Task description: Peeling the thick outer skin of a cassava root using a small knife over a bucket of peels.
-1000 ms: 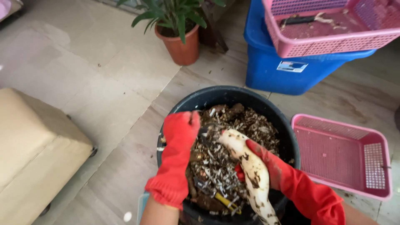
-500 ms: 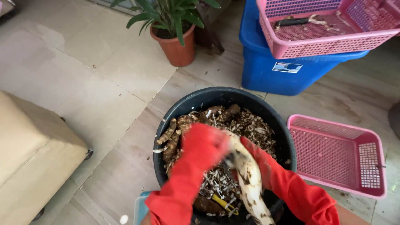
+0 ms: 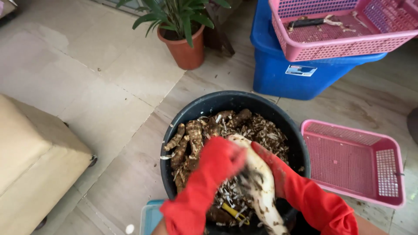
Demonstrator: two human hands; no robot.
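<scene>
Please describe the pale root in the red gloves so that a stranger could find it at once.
Find the round black plastic tub in the middle of the tiled floor. Above its heap of brown roots and peelings, two hands in red rubber gloves, left hand and right hand, hold one long peeled root. It alone is creamy white; the other roots are brown and unpeeled.

Red rubber gloves, smooth and a bit shiny, on left hand (image 3: 220,159) and right hand (image 3: 272,167). Pale peeled root (image 3: 257,182), rough with dirt. Black plastic tub (image 3: 204,106), matt, full of rough brown peels (image 3: 261,130). Pink plastic mesh basket (image 3: 352,163) on right. Glossy blue plastic bin (image 3: 278,74) far off. Matt clay pot (image 3: 185,50).
</scene>
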